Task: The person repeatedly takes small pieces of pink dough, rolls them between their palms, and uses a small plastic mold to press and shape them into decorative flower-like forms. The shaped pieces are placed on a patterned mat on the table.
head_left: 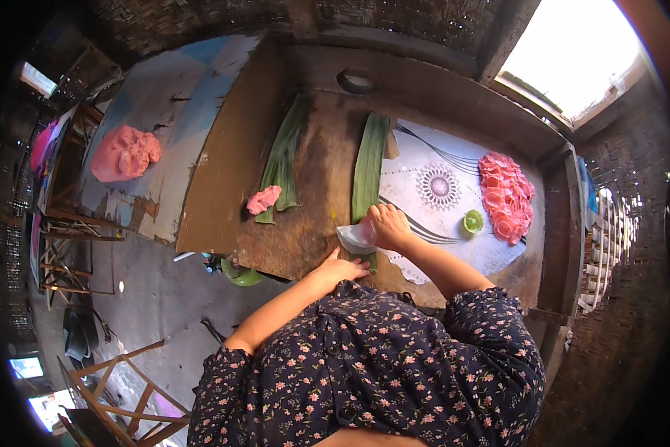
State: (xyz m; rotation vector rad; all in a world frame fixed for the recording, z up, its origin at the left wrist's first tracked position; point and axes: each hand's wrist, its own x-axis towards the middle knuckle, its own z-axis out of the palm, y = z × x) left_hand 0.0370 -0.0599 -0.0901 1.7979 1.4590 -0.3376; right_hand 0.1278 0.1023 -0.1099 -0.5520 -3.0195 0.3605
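My right hand (389, 226) is closed on a piece of clear plastic (357, 237), held over the near part of a long green leaf strip (370, 164). Whether the plastic is a sheet or a shallow cup I cannot tell. My left hand (341, 268) lies at the table's near edge with fingers stretched out, touching the near end of that strip. To the left, a small lump of pink dough (264, 199) rests against a second leaf strip (284, 160). On a white patterned sheet (413, 149) at the right are a small green flower-shaped piece (472, 221) and overlapping pink discs (506, 197).
A larger mound of pink dough (126, 153) sits on a worn blue and white board (189, 97) at the left. Upright boards (424, 78) border the brown wooden table (327, 156) at the back and right. A wooden folding frame (137, 387) stands on the floor, lower left.
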